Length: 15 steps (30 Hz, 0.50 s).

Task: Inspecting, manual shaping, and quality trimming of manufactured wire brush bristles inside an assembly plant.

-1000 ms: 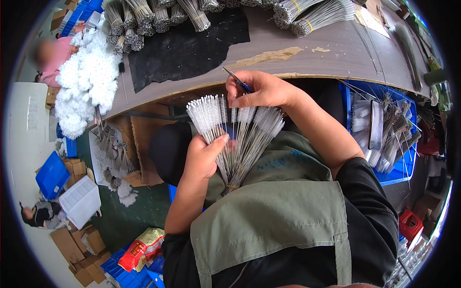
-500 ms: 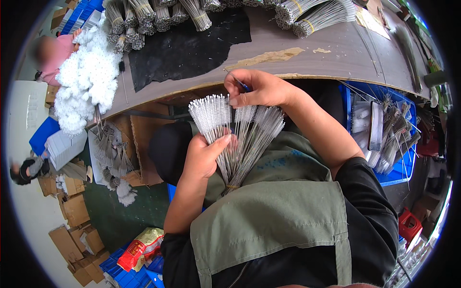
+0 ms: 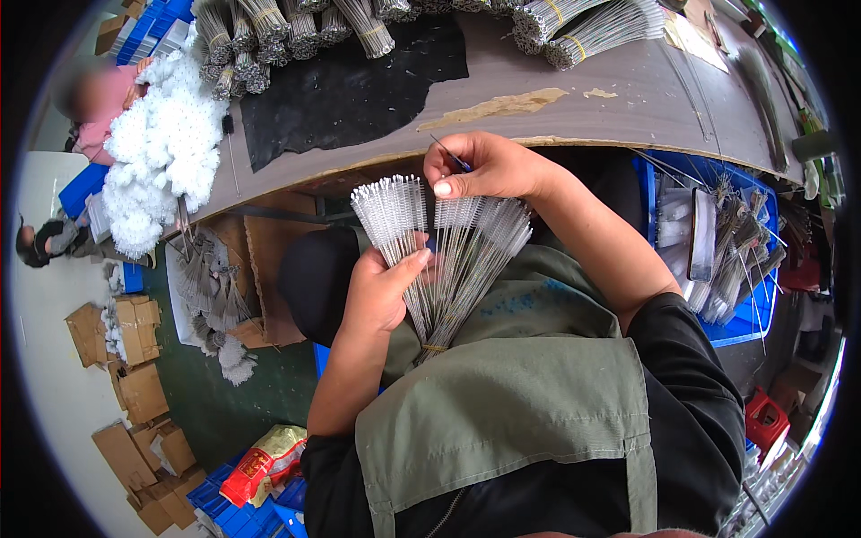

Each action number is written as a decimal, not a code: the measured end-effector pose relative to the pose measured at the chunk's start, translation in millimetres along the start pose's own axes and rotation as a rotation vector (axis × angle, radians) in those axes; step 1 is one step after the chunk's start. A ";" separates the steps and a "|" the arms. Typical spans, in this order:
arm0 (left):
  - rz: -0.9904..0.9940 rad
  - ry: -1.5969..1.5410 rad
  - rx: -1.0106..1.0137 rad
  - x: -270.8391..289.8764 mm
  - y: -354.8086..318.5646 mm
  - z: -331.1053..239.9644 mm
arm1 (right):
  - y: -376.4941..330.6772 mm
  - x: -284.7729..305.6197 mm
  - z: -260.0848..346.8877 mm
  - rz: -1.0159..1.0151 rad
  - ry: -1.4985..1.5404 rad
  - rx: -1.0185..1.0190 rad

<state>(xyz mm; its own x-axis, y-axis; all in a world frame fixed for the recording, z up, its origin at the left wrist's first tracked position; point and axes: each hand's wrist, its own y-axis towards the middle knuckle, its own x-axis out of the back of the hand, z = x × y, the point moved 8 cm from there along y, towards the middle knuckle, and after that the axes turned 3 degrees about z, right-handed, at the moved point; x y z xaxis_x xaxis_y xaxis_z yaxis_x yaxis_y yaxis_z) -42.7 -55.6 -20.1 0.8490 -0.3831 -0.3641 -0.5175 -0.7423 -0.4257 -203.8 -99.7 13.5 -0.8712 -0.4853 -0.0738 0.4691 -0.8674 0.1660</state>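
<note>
A fanned bundle of thin wire brushes point(image 3: 484, 224) with pale bristle tips rests on my lap, banded together at its lower end. My left hand point(image 3: 381, 291) is closed around the left part of the fan, thumb across the wire stems. A gap splits the bristle heads into a left and a right group. Over the right group, beside the gap, my right hand point(image 3: 489, 166) is pinched on a slim pointed tool point(image 3: 453, 154), dark at the tip and blue near the fingers. My fingers hide most of that tool, so its kind cannot be made out.
Along the far side of the workbench point(image 3: 529, 125) lie several banded wire bundles point(image 3: 359, 27). White fluffy brushes point(image 3: 166, 148) are heaped at its left end, near a person in pink point(image 3: 103, 103). A blue crate point(image 3: 753, 309) of brushes stands at right, cardboard boxes point(image 3: 139, 394) at left.
My right hand has shifted slightly, and the gap in the brush heads looks wider. In the background at left, the person carrying blue and white trays has moved further left.
</note>
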 end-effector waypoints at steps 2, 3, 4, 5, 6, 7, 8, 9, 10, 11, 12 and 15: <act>0.008 -0.001 0.009 1.3 -0.6 0.7 | -0.2 -0.9 2.3 -0.005 0.019 -0.008; 0.017 -0.002 0.019 1.6 -1.0 1.5 | -0.7 -1.2 2.9 -0.012 0.039 -0.017; 0.013 -0.006 0.016 2.0 -1.1 1.4 | -1.8 -1.9 3.5 -0.007 0.038 -0.019; 0.030 -0.002 0.017 0.9 -0.9 1.4 | -3.8 -1.0 6.3 -0.018 0.047 0.008; 0.045 0.001 0.018 -0.2 -0.8 1.5 | -6.0 0.2 8.9 -0.028 0.056 0.035; 0.040 -0.004 0.014 1.0 -0.9 1.0 | -7.8 0.8 8.5 -0.025 0.080 0.037; 0.052 -0.007 0.014 0.3 -1.0 1.1 | -8.9 1.2 8.4 -0.017 0.079 0.035; 0.064 -0.011 0.015 -0.5 -1.3 1.2 | -9.6 0.4 7.9 0.006 0.090 0.029; 0.060 -0.017 0.012 -1.6 -2.0 0.1 | -11.3 0.4 7.8 0.027 0.100 0.022; 0.062 -0.028 0.014 -3.8 -3.2 -1.3 | -12.7 2.2 7.9 0.043 0.054 0.049; 0.063 -0.040 0.016 -5.7 -3.9 -2.3 | -14.6 4.1 6.0 0.050 0.052 0.046; 0.100 -0.022 -0.016 -10.5 -3.9 -5.7 | -14.7 3.9 8.2 0.011 0.101 0.031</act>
<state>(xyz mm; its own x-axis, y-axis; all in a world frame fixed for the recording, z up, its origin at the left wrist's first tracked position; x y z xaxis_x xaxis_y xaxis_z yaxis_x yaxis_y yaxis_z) -49.0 -51.8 -9.9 0.7907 -0.4436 -0.4219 -0.5973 -0.7101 -0.3729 -215.3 -88.0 18.8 -0.8460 -0.5052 -0.1706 0.4728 -0.8587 0.1978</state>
